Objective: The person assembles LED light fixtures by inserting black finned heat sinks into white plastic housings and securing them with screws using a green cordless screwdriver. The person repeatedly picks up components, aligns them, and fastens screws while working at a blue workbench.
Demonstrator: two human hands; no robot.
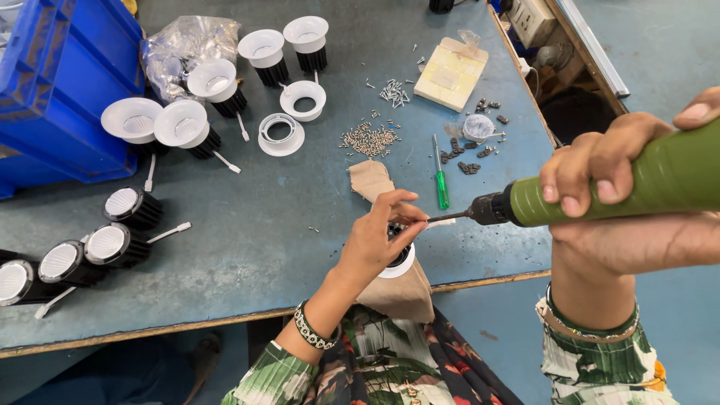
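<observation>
My right hand (pixel 600 180) grips a green electric screwdriver (pixel 637 184) held level, its dark chuck and bit (pixel 450 216) pointing left. My left hand (pixel 379 236) pinches something small at the bit's tip, right above a downlight with a white rim and black finned body (pixel 401 264). That light rests on a piece of brown cardboard (pixel 397 296) at the table's near edge. My left hand hides most of the light.
A blue-grey table (pixel 247 247) carries several white-rimmed downlights (pixel 184 124), loose white rings (pixel 281 135), a pile of small screws (pixel 367 140), a green hand screwdriver (pixel 440 180), black clips (pixel 469 166), a yellow box (pixel 451 73) and a blue crate (pixel 64 82). Finished lights (pixel 105 244) lie at left.
</observation>
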